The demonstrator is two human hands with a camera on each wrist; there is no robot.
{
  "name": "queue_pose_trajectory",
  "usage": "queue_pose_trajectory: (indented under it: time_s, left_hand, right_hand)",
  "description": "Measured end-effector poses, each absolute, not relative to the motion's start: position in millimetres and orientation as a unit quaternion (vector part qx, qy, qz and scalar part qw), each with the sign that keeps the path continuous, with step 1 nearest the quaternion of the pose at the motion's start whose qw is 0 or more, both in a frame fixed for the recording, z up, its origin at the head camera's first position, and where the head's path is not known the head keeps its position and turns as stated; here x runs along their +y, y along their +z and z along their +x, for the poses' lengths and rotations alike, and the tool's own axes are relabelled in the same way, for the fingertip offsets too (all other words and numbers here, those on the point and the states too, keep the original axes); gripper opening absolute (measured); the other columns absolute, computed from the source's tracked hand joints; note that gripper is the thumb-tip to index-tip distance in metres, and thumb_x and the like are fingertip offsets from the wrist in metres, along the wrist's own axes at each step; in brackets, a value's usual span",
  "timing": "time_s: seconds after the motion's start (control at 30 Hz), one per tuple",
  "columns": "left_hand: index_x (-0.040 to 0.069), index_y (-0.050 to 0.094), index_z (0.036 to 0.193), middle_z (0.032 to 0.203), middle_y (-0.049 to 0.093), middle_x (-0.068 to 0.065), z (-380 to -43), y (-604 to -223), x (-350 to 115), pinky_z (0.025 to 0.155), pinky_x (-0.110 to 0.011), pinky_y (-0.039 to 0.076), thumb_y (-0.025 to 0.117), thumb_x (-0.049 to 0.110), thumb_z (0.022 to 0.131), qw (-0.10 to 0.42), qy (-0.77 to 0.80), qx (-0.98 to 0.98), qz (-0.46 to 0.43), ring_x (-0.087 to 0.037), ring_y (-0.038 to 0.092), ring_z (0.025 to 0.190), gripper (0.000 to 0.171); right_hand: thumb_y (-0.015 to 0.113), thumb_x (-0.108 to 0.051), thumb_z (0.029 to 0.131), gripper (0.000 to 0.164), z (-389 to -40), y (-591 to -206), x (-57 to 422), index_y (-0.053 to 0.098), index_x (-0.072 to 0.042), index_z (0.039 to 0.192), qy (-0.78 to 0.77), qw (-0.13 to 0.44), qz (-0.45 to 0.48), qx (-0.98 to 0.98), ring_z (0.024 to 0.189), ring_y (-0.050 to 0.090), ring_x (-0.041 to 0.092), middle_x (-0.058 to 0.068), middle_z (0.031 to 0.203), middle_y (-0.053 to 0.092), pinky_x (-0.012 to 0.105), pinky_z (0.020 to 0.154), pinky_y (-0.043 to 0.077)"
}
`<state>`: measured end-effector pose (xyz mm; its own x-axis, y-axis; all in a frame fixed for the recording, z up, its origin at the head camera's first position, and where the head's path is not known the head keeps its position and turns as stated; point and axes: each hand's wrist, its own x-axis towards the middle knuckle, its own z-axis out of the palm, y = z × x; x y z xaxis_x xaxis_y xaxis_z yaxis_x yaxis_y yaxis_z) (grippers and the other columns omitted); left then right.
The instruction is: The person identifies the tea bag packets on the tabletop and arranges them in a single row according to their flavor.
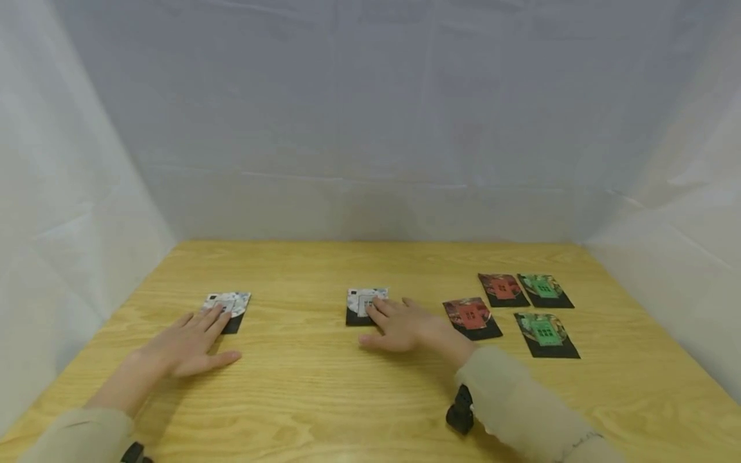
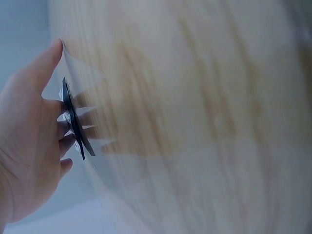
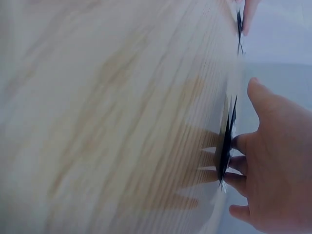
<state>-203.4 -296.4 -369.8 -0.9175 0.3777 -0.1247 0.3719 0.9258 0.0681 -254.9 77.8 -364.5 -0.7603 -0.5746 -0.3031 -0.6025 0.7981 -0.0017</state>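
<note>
A flat packet [image 1: 235, 303] with a white patterned top and black bottom lies on the left of the table. My left hand [image 1: 188, 344] rests its outstretched fingers on it, thumb spread to the side. In the left wrist view this packet [image 2: 73, 119] shows edge-on under the fingertips. A matching white-and-black packet [image 1: 360, 307] lies near the middle. The fingers of my right hand [image 1: 399, 325] extend over its right part, covering some of its label. The right wrist view shows that packet [image 3: 225, 151] edge-on, with the fingertips touching it and the thumb apart.
Right of my right hand lie two red-and-black packets [image 1: 471, 317], one behind the other. Beside them are two green-and-black packets [image 1: 547, 334]. All rest on a wooden table [image 1: 301, 386]. White sheeting [image 1: 370, 128] hangs behind it and along both sides.
</note>
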Motion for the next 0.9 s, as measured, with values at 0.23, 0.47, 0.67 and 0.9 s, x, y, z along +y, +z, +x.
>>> queue_pose_trajectory:
  time_s: [0.23,0.47,0.67,0.9]
  left_hand:
    - [-0.011,0.030,0.139,0.145,0.020,-0.033,-203.5,-370.9,-298.6,0.104,-0.063,0.015,0.043,0.061,0.089,0.069,0.020,0.980,0.187,-0.049,0.020,0.131,0.089]
    - [-0.010,0.029,0.140,0.146,0.019,-0.032,-203.6,-371.4,-298.4,0.104,-0.063,0.014,0.041,0.060,0.091,0.075,0.028,0.980,0.180,-0.049,0.018,0.132,0.086]
    - [-0.010,0.028,0.141,0.146,0.017,-0.033,-205.1,-372.6,-298.8,0.104,-0.064,0.012,0.041,0.059,0.091,0.086,0.038,0.980,0.177,-0.049,0.016,0.132,0.086]
    - [-0.011,0.028,0.140,0.146,0.017,-0.033,-206.9,-373.7,-299.9,0.103,-0.065,0.013,0.041,0.060,0.091,0.090,0.037,0.979,0.180,-0.050,0.017,0.132,0.088]
  right_hand:
    - [0.018,-0.069,0.089,0.078,-250.2,-361.8,46.6,0.013,-0.021,0.150,0.052,0.156,-0.332,0.929,0.141,0.008,0.015,-0.002,0.155,0.007,0.046,0.113,0.009]
    - [0.019,-0.067,0.091,0.075,-245.2,-359.7,28.9,0.014,-0.022,0.150,0.050,0.160,-0.344,0.924,0.141,0.009,0.014,-0.003,0.155,0.007,0.045,0.113,0.010]
    - [0.017,-0.069,0.089,0.076,-243.6,-361.2,13.9,0.014,-0.023,0.150,0.058,0.158,-0.343,0.924,0.141,0.008,0.013,-0.003,0.155,0.007,0.044,0.113,0.011]
    - [0.013,-0.070,0.087,0.077,-241.6,-361.3,-14.4,0.013,-0.026,0.150,0.076,0.159,-0.333,0.926,0.141,0.009,0.013,-0.005,0.155,0.007,0.042,0.113,0.012]
